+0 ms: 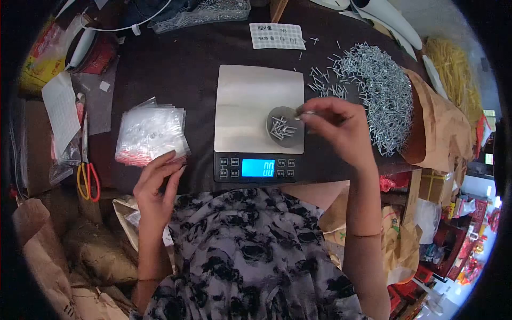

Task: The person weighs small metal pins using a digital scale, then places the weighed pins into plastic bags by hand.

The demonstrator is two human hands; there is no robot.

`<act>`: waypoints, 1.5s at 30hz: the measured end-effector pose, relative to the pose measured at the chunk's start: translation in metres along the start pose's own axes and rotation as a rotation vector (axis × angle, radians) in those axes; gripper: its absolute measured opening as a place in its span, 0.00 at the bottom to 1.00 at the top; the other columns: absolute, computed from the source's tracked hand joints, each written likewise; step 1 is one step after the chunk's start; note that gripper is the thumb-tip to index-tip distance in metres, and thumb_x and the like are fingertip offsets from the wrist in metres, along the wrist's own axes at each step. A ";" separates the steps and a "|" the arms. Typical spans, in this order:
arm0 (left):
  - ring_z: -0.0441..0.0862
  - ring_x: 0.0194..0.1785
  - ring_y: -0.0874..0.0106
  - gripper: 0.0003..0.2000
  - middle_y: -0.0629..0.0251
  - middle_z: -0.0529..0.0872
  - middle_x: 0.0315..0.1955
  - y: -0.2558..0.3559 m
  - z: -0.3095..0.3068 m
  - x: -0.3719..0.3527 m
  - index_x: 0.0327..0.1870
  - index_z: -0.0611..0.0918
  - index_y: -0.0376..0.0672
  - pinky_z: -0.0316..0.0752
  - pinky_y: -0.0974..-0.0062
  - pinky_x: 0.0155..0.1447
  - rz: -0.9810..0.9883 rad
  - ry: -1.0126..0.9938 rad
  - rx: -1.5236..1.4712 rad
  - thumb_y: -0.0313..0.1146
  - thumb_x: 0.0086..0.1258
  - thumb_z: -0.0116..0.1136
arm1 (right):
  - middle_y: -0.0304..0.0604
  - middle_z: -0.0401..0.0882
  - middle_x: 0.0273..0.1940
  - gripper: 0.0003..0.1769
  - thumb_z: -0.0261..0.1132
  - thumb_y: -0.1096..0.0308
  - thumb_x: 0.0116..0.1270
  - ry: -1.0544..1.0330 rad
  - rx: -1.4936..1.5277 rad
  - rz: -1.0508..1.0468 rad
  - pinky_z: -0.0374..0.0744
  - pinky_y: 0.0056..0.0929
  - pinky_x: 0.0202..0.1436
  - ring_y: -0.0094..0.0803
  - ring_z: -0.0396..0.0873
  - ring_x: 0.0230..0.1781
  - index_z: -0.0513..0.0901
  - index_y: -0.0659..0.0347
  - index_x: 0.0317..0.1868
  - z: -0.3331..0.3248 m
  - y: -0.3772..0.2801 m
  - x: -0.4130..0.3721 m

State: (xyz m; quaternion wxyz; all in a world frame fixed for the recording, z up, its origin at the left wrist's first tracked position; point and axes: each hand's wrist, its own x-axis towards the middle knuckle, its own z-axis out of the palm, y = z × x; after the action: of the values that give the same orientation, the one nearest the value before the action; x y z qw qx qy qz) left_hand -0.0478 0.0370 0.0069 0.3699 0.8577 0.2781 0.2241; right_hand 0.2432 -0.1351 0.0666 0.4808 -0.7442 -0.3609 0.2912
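Note:
My left hand point(157, 184) rests at the lower edge of a stack of clear zip bags point(152, 130) with red strips, fingertips on the bags and thumb apart from the fingers. On the steel plate of a digital scale point(245, 101) is a small round cup point(274, 140) with several screws point(282, 128) in it. My right hand point(338, 125) pinches the cup's rim between thumb and fingers, at its right side. The blue display point(258, 168) reads zeros.
A large heap of screws point(384, 90) lies at right, beside a brown paper bag point(437, 122). Behind the scale is a handwritten label sheet point(277, 36). Scissors point(87, 178) with red and yellow handles lie at left. A clear tray of screws point(205, 16) stands at the back.

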 end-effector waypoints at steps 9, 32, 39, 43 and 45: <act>0.71 0.67 0.56 0.09 0.61 0.84 0.51 -0.027 0.017 0.003 0.44 0.83 0.41 0.54 0.53 0.72 0.168 -0.012 0.384 0.22 0.63 0.60 | 0.46 0.82 0.40 0.12 0.60 0.76 0.67 0.070 0.818 0.036 0.80 0.21 0.36 0.31 0.83 0.39 0.77 0.68 0.50 -0.027 0.046 -0.018; 0.76 0.31 0.76 0.03 0.65 0.80 0.26 0.027 0.025 0.003 0.29 0.80 0.35 0.71 0.79 0.38 0.059 0.034 -0.141 0.19 0.60 0.62 | 0.35 0.79 0.39 0.10 0.60 0.72 0.70 0.103 0.538 0.053 0.73 0.16 0.38 0.17 0.75 0.34 0.79 0.66 0.49 0.019 0.031 -0.015; 0.73 0.24 0.71 0.10 0.64 0.78 0.21 0.045 0.034 0.004 0.36 0.85 0.38 0.68 0.76 0.28 0.188 -0.077 -0.221 0.24 0.53 0.71 | 0.48 0.82 0.43 0.10 0.61 0.75 0.64 0.151 -0.152 -0.381 0.76 0.30 0.47 0.36 0.80 0.44 0.81 0.63 0.46 0.032 0.011 -0.013; 0.74 0.25 0.69 0.15 0.63 0.78 0.22 0.059 0.030 0.004 0.42 0.86 0.39 0.68 0.73 0.29 0.260 -0.275 -0.285 0.26 0.51 0.71 | 0.45 0.82 0.41 0.07 0.63 0.72 0.63 -0.011 -0.101 -0.332 0.76 0.32 0.47 0.37 0.80 0.43 0.82 0.63 0.42 0.023 0.006 -0.032; 0.77 0.28 0.69 0.16 0.62 0.81 0.25 0.067 0.030 0.003 0.44 0.86 0.40 0.70 0.73 0.32 0.298 -0.388 -0.315 0.26 0.51 0.70 | 0.44 0.81 0.38 0.06 0.65 0.70 0.62 -0.232 -0.012 -0.326 0.76 0.33 0.46 0.38 0.80 0.41 0.82 0.62 0.38 0.027 0.003 -0.045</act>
State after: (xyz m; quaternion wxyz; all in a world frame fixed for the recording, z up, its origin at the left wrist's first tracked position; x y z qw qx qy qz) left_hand -0.0068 -0.0152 0.0394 0.5077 0.8480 0.0346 0.1481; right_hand 0.1970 -0.1588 0.0581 0.4722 -0.6402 -0.5315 0.2910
